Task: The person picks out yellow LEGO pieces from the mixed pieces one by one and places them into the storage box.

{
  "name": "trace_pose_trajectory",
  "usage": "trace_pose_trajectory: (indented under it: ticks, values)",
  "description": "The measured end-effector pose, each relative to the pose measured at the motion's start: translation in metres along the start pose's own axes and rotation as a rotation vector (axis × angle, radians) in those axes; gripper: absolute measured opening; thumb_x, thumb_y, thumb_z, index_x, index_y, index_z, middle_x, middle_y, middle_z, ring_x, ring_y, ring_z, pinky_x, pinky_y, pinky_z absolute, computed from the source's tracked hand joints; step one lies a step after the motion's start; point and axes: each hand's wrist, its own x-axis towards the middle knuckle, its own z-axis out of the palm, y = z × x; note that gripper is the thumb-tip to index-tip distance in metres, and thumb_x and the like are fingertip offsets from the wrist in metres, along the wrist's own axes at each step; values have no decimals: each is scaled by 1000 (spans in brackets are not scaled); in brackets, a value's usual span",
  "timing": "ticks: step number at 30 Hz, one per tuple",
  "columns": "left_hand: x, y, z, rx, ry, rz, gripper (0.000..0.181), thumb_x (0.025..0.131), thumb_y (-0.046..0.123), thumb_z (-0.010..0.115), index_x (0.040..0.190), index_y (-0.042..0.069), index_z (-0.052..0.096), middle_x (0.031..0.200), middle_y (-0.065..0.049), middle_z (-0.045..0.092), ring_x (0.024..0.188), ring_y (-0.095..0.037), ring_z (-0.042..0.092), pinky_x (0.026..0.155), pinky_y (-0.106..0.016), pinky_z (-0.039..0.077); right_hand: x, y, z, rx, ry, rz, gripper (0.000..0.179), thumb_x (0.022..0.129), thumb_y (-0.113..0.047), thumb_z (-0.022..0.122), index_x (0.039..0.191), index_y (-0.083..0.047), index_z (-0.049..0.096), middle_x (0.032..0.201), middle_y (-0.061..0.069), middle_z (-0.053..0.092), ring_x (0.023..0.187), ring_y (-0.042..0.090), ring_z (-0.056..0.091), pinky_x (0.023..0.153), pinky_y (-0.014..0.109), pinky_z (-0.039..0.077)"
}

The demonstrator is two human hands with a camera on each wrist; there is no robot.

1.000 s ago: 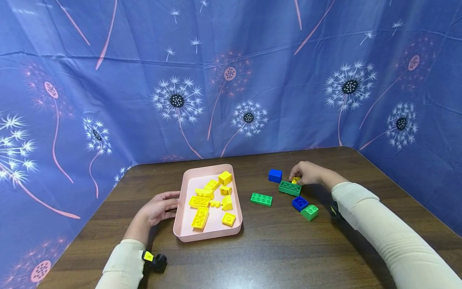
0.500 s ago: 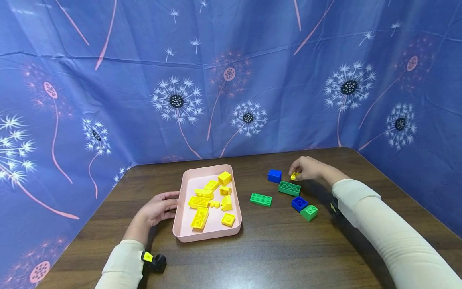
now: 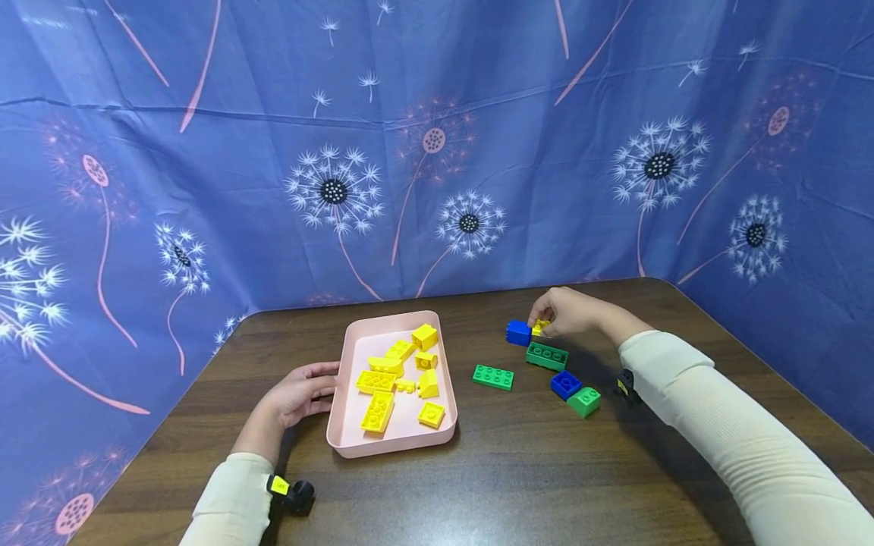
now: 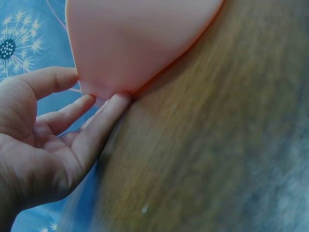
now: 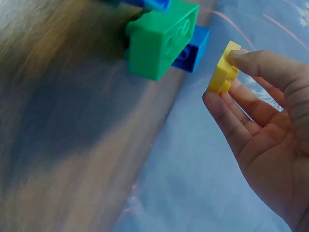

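My right hand (image 3: 570, 309) pinches a small yellow toy brick (image 5: 223, 70) between thumb and fingertips, its studs showing in the right wrist view. In the head view that brick is close beside a blue brick (image 3: 518, 332) and behind an upturned green brick (image 3: 546, 356). On the left, my left hand (image 3: 300, 394) touches the outer wall of a pink tray (image 4: 140, 38) with its fingertips, the fingers loosely extended. Several yellow bricks lie spread inside the tray, among them a square one (image 3: 431, 414) and a long one (image 3: 378, 412).
Between tray and right hand lies a flat green brick (image 3: 493, 377). Nearer the front are a small blue brick (image 3: 566, 384) and a sloped green brick (image 3: 584, 402). The wooden table (image 3: 519, 485) ends at a blue dandelion-print cloth (image 3: 546, 227) behind and at the sides.
My right hand has lifted the yellow brick from behind the green brick and moved it left, toward the blue brick. The left hand and tray have stayed put.
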Motion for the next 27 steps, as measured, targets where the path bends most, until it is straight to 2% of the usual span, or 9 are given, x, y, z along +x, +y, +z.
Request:
trace_pose_trajectory:
  ticks: [6,13,20,27]
  values:
    - [0,-1,0,-6,-3,0,58,95,9,56,147,-6,32,130,-21,56,102,-19,63,88,-42,54,11,-15,-1,-24,-3,-37,18,81,0,72,98,-5,74,96,2,71,91,21,66,79,41,55]
    - [0,-2,-1,-2,3,7,58,95,9,56,146,-7,32,128,-20,57,102,-19,63,87,-42,54,25,-38,1,-10,-27,-52,17,82,0,72,96,-9,74,93,0,71,90,21,66,78,36,55]
    - [-1,-3,0,-3,4,8,58,95,8,56,146,-7,33,130,-21,56,104,-20,62,88,-42,54,49,-64,9,15,-55,-99,17,82,0,73,97,-9,74,91,1,70,86,19,64,76,32,54]
    - [-1,1,1,-8,10,-2,58,94,9,56,146,-6,34,130,-20,56,107,-22,62,90,-44,53,73,-91,19,-9,-72,-165,17,82,-2,74,98,-6,75,91,4,71,81,17,60,74,28,53]
